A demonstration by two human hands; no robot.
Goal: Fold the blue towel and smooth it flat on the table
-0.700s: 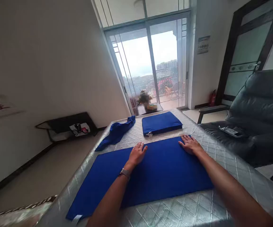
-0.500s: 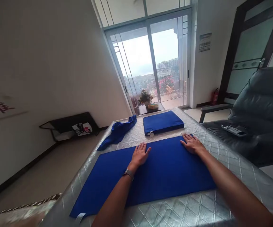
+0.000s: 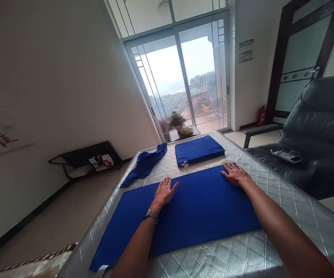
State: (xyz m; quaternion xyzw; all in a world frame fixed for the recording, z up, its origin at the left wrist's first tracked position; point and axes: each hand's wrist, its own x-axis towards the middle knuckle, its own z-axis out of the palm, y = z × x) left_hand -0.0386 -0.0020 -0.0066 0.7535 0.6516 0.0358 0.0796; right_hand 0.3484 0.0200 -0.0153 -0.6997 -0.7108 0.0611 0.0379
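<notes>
A blue cloth (image 3: 201, 208) lies spread flat on the silvery quilted mattress (image 3: 213, 256), with a pale tag at its near left corner. My left hand (image 3: 164, 192) rests on its far part, left of the middle, palm down and fingers stretched out. At the far right corner my right hand (image 3: 235, 174) presses flat, fingers extended. Just beyond the cloth sits a neat stack of folded blue cloth (image 3: 199, 150) with a white tag at its front. To the left of that stack, a crumpled blue cloth (image 3: 146, 164) lies near the mattress edge.
A dark armchair (image 3: 314, 112) with a pale device (image 3: 287, 156) on its seat stands at the right. Past the mattress, a small table (image 3: 172, 136) holds a potted plant (image 3: 177, 120) before sliding glass doors. A black rack (image 3: 82, 154) with a bag is by the left wall.
My left hand has slid a little to the left across the cloth. My right hand stays at the far right corner. The camera view has shifted slightly.
</notes>
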